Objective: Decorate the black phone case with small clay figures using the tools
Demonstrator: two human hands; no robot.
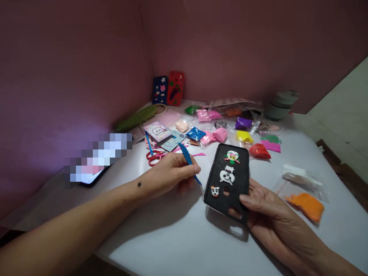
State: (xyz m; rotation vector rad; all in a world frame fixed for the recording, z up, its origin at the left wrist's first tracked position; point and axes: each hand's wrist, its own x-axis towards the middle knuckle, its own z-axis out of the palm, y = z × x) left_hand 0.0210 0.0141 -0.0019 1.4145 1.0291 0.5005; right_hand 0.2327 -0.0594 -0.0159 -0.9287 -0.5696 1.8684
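A black phone case [216, 180] with small clay figures on its back is held tilted above the table by my right hand [266, 209], the thumb on its face and the fingers behind. White cartoon faces and a small orange-and-white head sit along the case. My left hand [178, 172] pinches a blue plastic modelling tool [186, 153], its pointed end down and just left of the case, apart from it. Red-handled scissors [153, 157] and pink modelling tools [198, 154] lie just beyond my left hand.
Several bags of coloured clay, including blue [196, 133], red [259, 151] and orange [309, 207], lie on the white table [161, 234]. A lit phone [97, 161] leans at left. Decorated blue [160, 90] and red [175, 88] cases stand against the wall, a grey-green container [280, 105] at back right.
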